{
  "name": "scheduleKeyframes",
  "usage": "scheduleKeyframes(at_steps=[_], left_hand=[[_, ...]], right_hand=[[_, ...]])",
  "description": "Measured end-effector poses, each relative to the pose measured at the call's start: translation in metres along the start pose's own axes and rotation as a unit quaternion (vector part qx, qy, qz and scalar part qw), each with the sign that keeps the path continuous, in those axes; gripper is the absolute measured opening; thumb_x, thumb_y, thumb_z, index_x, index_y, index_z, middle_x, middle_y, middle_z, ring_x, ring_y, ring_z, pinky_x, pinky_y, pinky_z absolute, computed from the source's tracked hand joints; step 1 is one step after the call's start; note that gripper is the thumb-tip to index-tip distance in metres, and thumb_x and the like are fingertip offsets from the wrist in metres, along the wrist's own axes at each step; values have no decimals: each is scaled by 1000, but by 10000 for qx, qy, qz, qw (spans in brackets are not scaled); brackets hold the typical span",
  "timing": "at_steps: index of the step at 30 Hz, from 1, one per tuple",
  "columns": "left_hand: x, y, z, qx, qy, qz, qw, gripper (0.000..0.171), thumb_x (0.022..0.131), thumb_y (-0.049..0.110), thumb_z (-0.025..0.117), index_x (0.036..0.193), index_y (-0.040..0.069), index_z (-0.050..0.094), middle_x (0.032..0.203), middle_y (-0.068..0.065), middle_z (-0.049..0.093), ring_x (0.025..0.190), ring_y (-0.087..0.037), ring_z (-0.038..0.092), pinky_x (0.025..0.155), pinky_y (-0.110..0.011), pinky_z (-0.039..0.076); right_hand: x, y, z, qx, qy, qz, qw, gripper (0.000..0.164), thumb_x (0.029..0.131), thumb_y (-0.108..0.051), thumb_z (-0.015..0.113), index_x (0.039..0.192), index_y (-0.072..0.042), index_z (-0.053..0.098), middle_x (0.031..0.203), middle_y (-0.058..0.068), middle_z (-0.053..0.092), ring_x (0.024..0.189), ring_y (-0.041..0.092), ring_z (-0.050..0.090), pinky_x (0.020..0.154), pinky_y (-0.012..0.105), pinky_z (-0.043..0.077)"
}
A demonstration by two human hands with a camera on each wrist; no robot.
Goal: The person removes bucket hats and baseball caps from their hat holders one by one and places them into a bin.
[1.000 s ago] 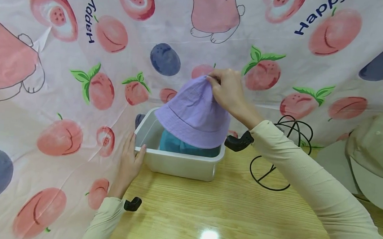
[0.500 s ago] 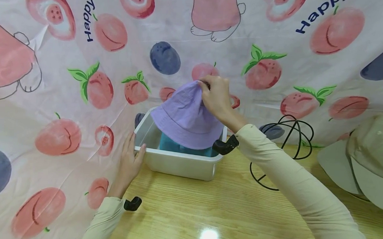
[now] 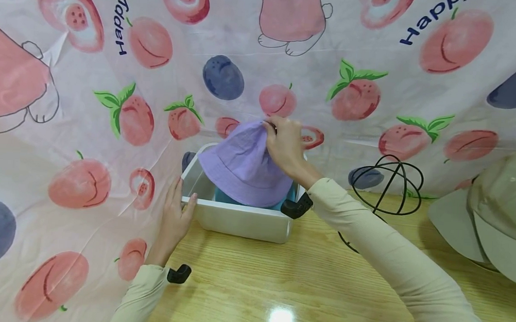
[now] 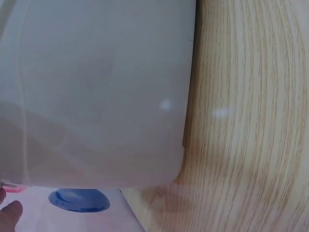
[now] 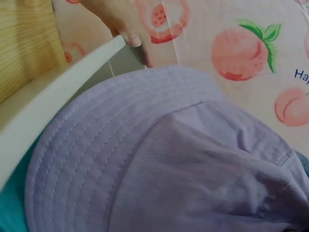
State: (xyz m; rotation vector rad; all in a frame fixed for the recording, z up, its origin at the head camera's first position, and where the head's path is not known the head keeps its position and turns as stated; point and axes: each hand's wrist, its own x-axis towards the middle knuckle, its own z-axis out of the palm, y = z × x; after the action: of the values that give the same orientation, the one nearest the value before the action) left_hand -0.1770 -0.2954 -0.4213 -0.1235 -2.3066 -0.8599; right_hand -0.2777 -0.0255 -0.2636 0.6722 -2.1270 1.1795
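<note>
By its crown, my right hand (image 3: pixel 287 145) pinches a purple bucket hat (image 3: pixel 249 165), brim down, at the mouth of a white plastic bin (image 3: pixel 241 222). Under the brim a teal cloth item (image 3: pixel 225 197) shows inside the bin; the hat hides most of it. My left hand (image 3: pixel 173 222) rests at the bin's front left corner, fingers extended along the side and thumb on the rim. The right wrist view shows the stitched brim (image 5: pixel 91 130) beside the bin's rim (image 5: pixel 63 92). Filling much of the left wrist view is the bin's outer wall (image 4: pixel 96 96).
On the wooden table (image 3: pixel 234 276), a black wire stand (image 3: pixel 388 187) is to the right of the bin, partly behind my right arm. Farther right are beige caps (image 3: pixel 505 213). A fruit-printed cloth (image 3: pixel 165 88) hangs behind and to the left.
My right hand has lowered the purple hat and shifted it slightly left, so its brim covers more of the teal item. My left hand has stayed at the bin's corner.
</note>
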Motion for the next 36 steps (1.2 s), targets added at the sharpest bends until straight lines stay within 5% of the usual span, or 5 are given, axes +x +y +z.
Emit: scheduleKeyframes(at_steps=[14,24,31,36], left_hand=[[-1,1,-1,40,26,-26,10000,62,94,23,55,142,-9,32,149,-21,29,135,-39,26,111,-47,19],[-2,1,0,49,37,21,10000,62,94,22,56,142,-10,32,148,-22,30,136,-39,26,111,-47,18],[-2,2,-1,55,77,95,9999,61,94,21,55,141,-10,33,148,-22,30,136,-36,27,111,-47,19],[-2,1,1,47,80,107,9999,60,94,21,56,141,-10,34,148,-21,30,136,-35,27,111,-47,20]], right_hand=[[-28,-23,10,181,-1111,-66,9936,14,90,-4,60,89,0,74,85,11,70,74,18,62,69,32,49],[-30,17,18,17,-1132,373,9929,16,88,-8,65,100,-1,74,96,11,71,89,22,66,79,35,50],[-38,29,22,-174,-2647,87,9641,50,82,-25,74,124,-2,61,121,12,63,115,27,55,95,38,43],[-49,32,29,-238,-3102,-92,9503,47,84,-23,73,123,0,60,116,14,64,100,22,58,83,36,47]])
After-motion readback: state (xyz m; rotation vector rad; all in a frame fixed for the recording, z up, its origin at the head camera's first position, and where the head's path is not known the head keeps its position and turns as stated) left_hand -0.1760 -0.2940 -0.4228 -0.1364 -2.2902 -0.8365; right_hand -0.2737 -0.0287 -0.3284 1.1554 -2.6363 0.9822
